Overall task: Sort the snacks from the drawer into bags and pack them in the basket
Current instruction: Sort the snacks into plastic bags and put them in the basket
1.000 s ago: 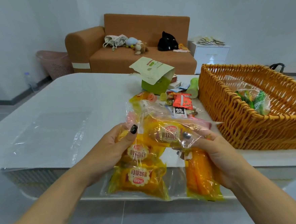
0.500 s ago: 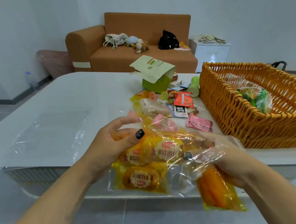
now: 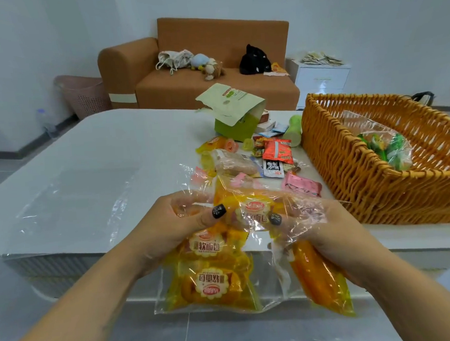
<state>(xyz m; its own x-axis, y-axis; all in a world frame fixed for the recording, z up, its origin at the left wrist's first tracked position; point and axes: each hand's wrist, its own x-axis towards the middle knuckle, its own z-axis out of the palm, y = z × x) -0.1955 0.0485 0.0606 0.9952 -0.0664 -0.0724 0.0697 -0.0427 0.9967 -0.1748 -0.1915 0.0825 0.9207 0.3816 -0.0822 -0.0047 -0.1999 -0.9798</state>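
Note:
A clear plastic bag (image 3: 214, 301) hangs over the table's near edge with yellow soft-bread packets (image 3: 210, 286) inside it. My left hand (image 3: 169, 227) grips the bag's mouth on the left side. My right hand (image 3: 326, 232) holds the bag's right side and pinches another yellow bread packet (image 3: 256, 210) at the opening. One more orange-yellow packet (image 3: 319, 281) hangs under my right palm. Loose snacks (image 3: 273, 153) lie on the white table (image 3: 98, 158). A wicker basket (image 3: 366, 187) stands at the right with a filled bag of green snacks (image 3: 387, 148) in it.
A green box with an open paper flap (image 3: 233, 113) stands behind the loose snacks. A flat clear bag (image 3: 68, 197) lies on the table's left half. Behind the table are an orange sofa (image 3: 198, 65), a pink hamper (image 3: 82, 95) and a white cabinet (image 3: 321, 78).
The bread packet in my right hand has gone down from above the bag into its mouth. Both hands have drawn closer together at the opening, and the bag has sunk a little.

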